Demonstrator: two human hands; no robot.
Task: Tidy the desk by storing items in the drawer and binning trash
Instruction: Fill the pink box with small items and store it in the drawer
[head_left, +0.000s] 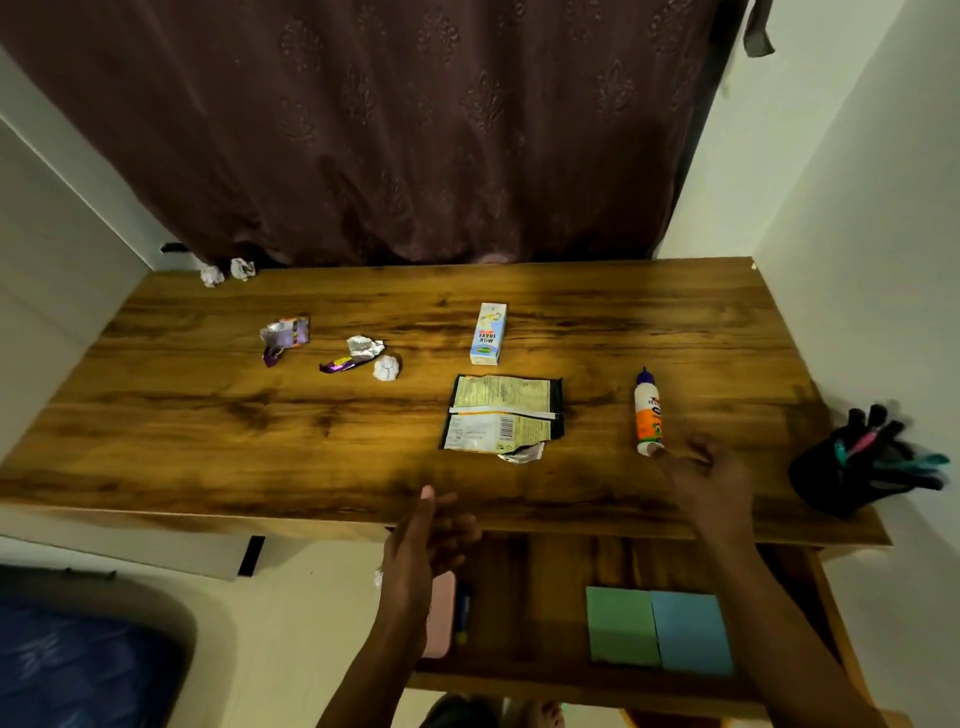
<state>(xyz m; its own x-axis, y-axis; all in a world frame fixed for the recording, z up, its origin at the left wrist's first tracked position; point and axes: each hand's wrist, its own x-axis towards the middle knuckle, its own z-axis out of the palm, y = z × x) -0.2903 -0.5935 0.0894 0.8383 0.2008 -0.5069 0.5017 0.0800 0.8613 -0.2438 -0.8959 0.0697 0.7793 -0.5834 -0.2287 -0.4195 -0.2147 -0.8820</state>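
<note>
Our right hand (709, 470) reaches for the glue (648, 413), fingers loosely spread and empty, the fingertips just at the bottle's base at 5 o'clock on the desk (208, 415); the bottle lies on its side, cap pointing to 12. Our left hand (426, 540) hangs open over the near edge at 6, holding nothing.

The drawer (545, 670) stands open beneath, and we judge storing well begun: green notes (621, 626) and blue notes (688, 631) sit side by side in it, with a pink case (441, 613) at its left end, partly hidden by our wrist; the glue looks next to go in.

The trash seems untouched; a flattened packet (501, 413) lies at centre, a milkshake carton (488, 332) just beyond it toward 12, two foil wrappers (284, 335) and a paper ball (386, 367) toward 10, two more paper balls (226, 271) at the far left corner. No bin is in view.

A pen cup (831, 475) stands at 4, blurred; the desk is dark-grained wood, set between pale walls, with a brown curtain (389, 130) behind.
</note>
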